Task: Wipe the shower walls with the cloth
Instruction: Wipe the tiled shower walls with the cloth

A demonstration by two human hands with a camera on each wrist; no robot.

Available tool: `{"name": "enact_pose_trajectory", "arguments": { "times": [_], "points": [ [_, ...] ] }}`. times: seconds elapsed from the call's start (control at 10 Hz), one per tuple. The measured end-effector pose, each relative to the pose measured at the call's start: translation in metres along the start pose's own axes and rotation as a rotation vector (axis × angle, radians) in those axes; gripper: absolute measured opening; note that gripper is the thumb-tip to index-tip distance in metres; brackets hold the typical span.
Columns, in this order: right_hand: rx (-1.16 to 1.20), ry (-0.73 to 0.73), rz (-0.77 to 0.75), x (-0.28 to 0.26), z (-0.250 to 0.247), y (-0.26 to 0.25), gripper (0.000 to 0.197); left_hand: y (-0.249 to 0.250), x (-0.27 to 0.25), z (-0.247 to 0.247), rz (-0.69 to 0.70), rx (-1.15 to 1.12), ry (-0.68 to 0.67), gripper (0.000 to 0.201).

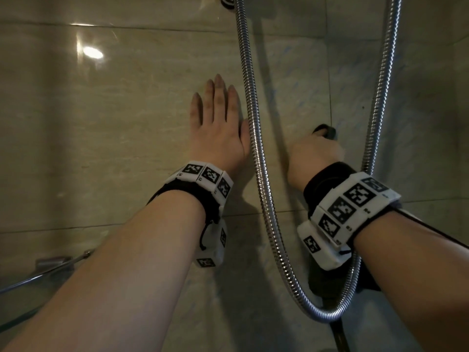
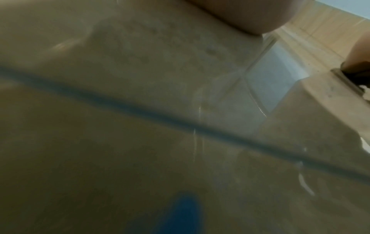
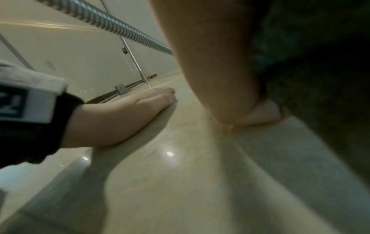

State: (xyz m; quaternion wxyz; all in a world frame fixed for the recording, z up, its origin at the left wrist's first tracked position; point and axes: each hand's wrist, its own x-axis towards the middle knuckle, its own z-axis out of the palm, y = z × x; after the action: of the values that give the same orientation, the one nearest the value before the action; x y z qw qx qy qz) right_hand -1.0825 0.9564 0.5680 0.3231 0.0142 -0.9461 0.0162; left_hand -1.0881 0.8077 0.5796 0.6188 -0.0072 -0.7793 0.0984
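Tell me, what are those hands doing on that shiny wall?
A person is cleaning a shower. The right hand holds a dark grey cloth against the glossy beige tiled wall. The left hand lies flat on the same wall, fingers straight. A ribbed silver metal shower hose hangs in a loop between the two hands.

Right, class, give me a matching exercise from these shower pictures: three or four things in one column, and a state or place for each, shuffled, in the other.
Column one:
1. left hand
2. right hand
3. cloth
4. shower hose

Column two:
A. hangs in a loop in front of the wall
B. dark, bunched against the tiles
C. flat on the wall, fingers straight
D. curled round the cloth

Pairs: 1-C, 2-D, 3-B, 4-A
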Motion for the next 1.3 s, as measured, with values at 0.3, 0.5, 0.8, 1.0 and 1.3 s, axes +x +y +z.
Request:
{"name": "enact_pose_trajectory", "arguments": {
  "times": [0.3, 0.5, 0.8, 1.0, 1.3],
  "points": [
    [-0.018, 0.001, -0.086, -0.02, 0.013, -0.02, 0.034, 0.0, 0.001, 0.003, 0.003, -0.019, 0.037, 0.064],
    [0.21, 0.09, -0.208, -0.027, 0.017, -0.032, 0.045, -0.002, 0.002, 0.005, 0.008, 0.02, 0.002, 0.063],
    [0.129, 0.147, -0.171, -0.007, -0.005, -0.021, 0.047, -0.002, 0.003, 0.007, -0.009, 0.019, 0.021, 0.061],
    [0.297, 0.091, -0.081, 0.0, -0.002, -0.022, 0.072, -0.002, 0.0, 0.002, 0.001, 0.027, 0.007, 0.06],
    [0.494, 0.006, -0.112, -0.04, -0.005, -0.029, 0.041, 0.002, -0.002, -0.007, -0.016, 0.021, -0.053, 0.06]
  ]
}}
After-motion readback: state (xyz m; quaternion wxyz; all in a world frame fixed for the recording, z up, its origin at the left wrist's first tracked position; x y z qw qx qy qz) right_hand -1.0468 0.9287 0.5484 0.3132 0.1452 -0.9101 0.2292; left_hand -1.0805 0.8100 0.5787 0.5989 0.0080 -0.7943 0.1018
